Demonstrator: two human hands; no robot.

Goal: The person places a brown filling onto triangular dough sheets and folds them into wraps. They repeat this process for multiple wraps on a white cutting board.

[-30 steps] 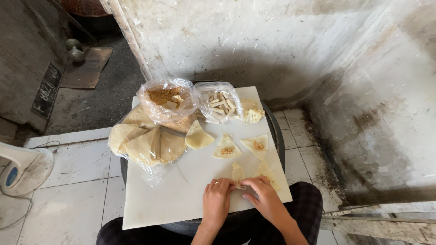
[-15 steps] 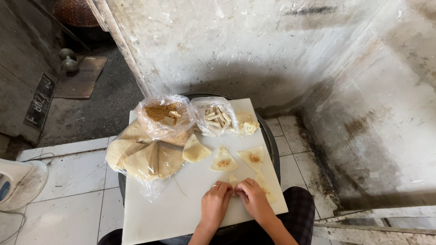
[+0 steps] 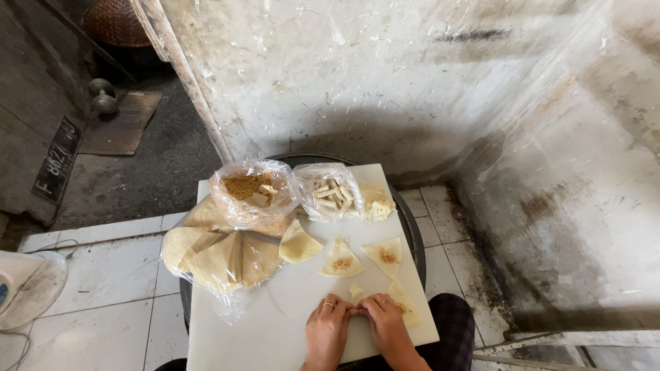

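Our left hand and right hand pinch a small dough wrapper at 6 o'clock on the white surface. We should press its edges evenly so the filling stays inside.

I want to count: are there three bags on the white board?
No, only two clear bags sit at the far edge of the white board.

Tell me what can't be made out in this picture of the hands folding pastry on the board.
Head view only:
- Pastry piece: mostly covered by the left hand and right hand.
- Bag of brown filling: contents blurred by plastic.
- White board: near edge cut off by the frame.
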